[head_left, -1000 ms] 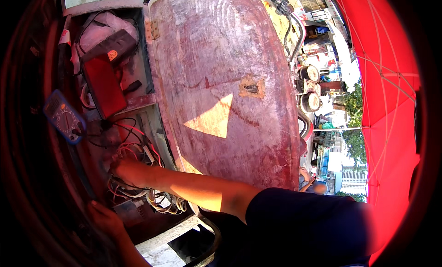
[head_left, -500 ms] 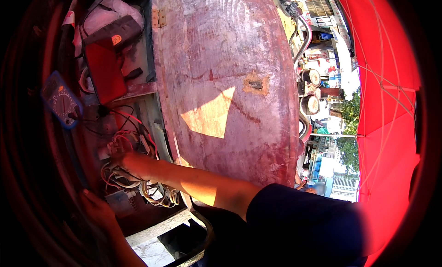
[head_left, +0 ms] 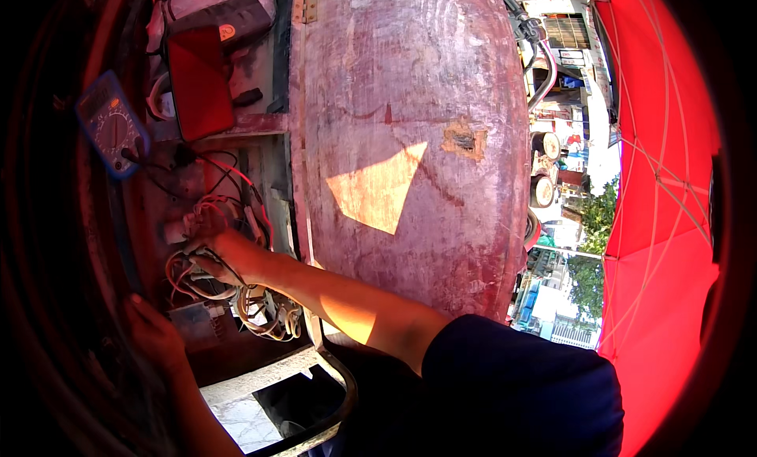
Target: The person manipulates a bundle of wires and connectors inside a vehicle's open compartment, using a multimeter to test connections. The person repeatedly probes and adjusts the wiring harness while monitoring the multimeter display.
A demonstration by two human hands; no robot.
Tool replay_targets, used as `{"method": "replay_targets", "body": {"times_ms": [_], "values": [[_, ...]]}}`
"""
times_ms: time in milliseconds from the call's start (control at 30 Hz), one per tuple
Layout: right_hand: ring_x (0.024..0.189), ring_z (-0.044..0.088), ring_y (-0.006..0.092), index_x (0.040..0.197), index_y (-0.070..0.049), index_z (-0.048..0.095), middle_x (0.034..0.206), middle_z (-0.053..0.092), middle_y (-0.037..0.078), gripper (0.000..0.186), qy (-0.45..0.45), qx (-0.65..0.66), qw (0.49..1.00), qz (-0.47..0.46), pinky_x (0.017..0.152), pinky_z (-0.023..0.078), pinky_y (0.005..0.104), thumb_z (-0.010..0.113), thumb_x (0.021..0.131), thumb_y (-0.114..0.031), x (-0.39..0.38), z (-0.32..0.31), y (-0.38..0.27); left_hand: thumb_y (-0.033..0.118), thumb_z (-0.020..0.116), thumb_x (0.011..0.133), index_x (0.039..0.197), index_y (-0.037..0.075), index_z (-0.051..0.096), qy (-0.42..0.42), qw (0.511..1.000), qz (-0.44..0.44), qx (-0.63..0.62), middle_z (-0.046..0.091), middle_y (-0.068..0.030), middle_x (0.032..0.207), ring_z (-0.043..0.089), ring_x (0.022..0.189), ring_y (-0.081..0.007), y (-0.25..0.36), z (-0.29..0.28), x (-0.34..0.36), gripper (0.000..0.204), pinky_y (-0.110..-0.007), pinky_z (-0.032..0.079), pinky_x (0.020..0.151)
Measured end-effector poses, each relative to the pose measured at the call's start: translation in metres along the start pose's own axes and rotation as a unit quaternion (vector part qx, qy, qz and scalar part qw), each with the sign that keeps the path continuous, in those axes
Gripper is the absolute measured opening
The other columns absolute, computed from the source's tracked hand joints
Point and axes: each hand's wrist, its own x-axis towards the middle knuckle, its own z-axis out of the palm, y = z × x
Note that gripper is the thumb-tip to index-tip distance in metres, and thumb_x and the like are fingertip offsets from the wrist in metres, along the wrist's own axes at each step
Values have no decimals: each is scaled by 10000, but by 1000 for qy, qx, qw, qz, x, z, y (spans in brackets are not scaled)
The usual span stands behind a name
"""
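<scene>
Among tangled wires (head_left: 260,319) in the open left compartment, my right hand (head_left: 225,256) is closed on some of them, fingertips partly hidden. My left hand (head_left: 158,335) rests at the compartment's dark left edge, thumb showing, other fingers lost in shadow. Above them a blue-cased multimeter (head_left: 112,126) lies tilted with dark leads plugged in. A red flat object, apparently a phone (head_left: 197,82), sits beside it, against a black box (head_left: 229,15). Red and black leads run down toward the wire bundle.
A worn maroon hinged panel (head_left: 410,260) fills the middle, with a sunlit patch. Beyond it are a bent metal handlebar (head_left: 544,74), two round gauge-like objects (head_left: 544,189), trees and street clutter under a red canopy (head_left: 662,291). A metal frame (head_left: 343,386) bounds the compartment below.
The view has shifted, so the multimeter and upper compartment sit higher and further right. My right hand appears a little higher, still in the wires; my left hand also appears higher.
</scene>
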Motion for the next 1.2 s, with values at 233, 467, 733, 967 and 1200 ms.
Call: {"method": "replay_targets", "body": {"times_ms": [233, 467, 733, 967, 1200], "values": [[830, 609, 365, 841, 0, 611, 859, 626, 206, 99, 20, -82, 996, -1, 769, 462, 419, 645, 754, -32, 13, 0, -10, 247, 376, 1010, 914, -57, 524, -1, 1000, 3, 8, 530, -291, 835, 504, 791, -464, 0, 0, 1, 351, -454, 410, 686], [774, 570, 413, 738, -4, 575, 796, 596, 227, 39, 2, -64, 998, 28, 725, 441, 448, 601, 746, -32, 22, -2, -7, 239, 374, 1012, 922, -50, 520, -24, 1000, -4, 12, 526, -282, 833, 508, 795, -456, 0, -3, 1, 337, -447, 415, 684], [906, 546, 424, 827, 10, 567, 936, 580, 253, 125, -10, -55, 998, 19, 812, 409, 480, 630, 747, -64, 15, 4, -2, 226, 392, 1004, 917, -53, 531, -19, 1000, 9, 16, 530, -288, 825, 510, 795, -468, -2, -3, 2, 323, -458, 414, 672], [885, 591, 377, 898, 4, 608, 902, 607, 204, 139, 26, -80, 996, -4, 766, 472, 430, 649, 777, -51, 5, 9, -11, 227, 393, 1002, 918, -54, 534, -19, 1000, 9, 16, 537, -298, 823, 516, 796, -479, -6, -2, 2, 325, -468, 413, 662], [873, 598, 402, 900, 9, 597, 895, 612, 210, 140, -8, -70, 997, 5, 836, 483, 433, 634, 785, -63, -1, 6, -13, 252, 397, 1000, 936, -53, 545, -14, 1000, 9, 20, 555, -293, 817, 535, 785, -476, 1, -3, 3, 345, -470, 422, 647]]}}
